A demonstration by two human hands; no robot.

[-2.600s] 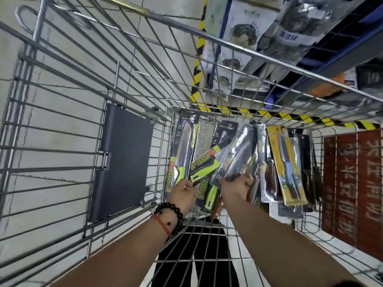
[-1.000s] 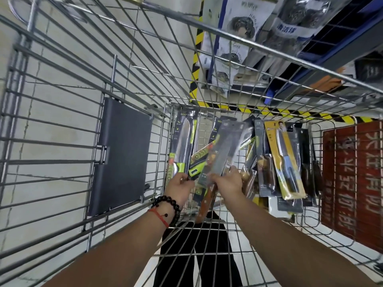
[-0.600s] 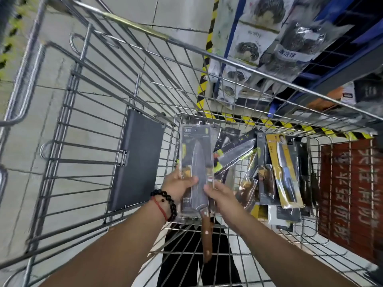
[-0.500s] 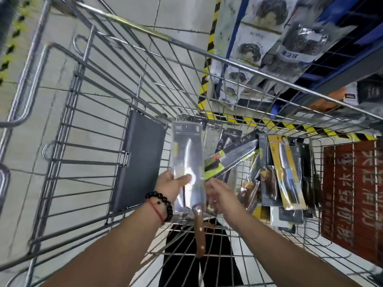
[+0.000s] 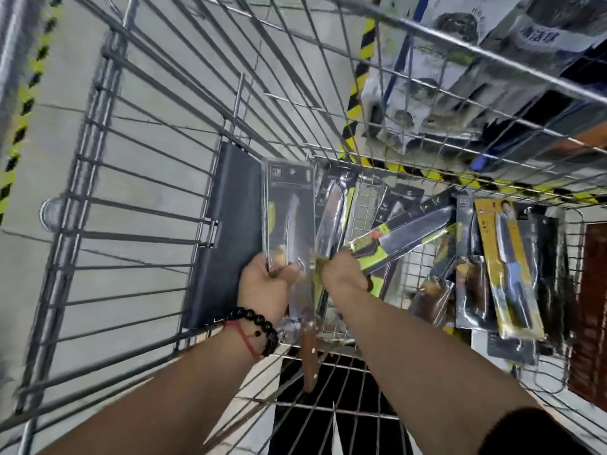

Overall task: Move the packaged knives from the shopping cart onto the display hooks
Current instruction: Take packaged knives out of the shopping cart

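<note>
Over the shopping cart's [image 5: 98, 205] near edge, we are gripping a clear-packed wooden-handled knife [image 5: 290, 244] upright in our left hand [image 5: 266, 290], freeing our right hand [image 5: 343, 274] to close around a green-carded knife [image 5: 404, 238] among the rest.

The cart [image 5: 138, 205] is grey wire with a dark grey flap [image 5: 226, 238]. One knife pack [image 5: 404, 239] is black with lime-green trim; another pack [image 5: 507, 267] is yellow. A held knife has a brown wooden handle [image 5: 309, 356]. The bracelet [image 5: 259, 326] is black beads beside a red string [image 5: 246, 339]. Floor tape [image 5: 356, 106] is striped yellow and black.
</note>
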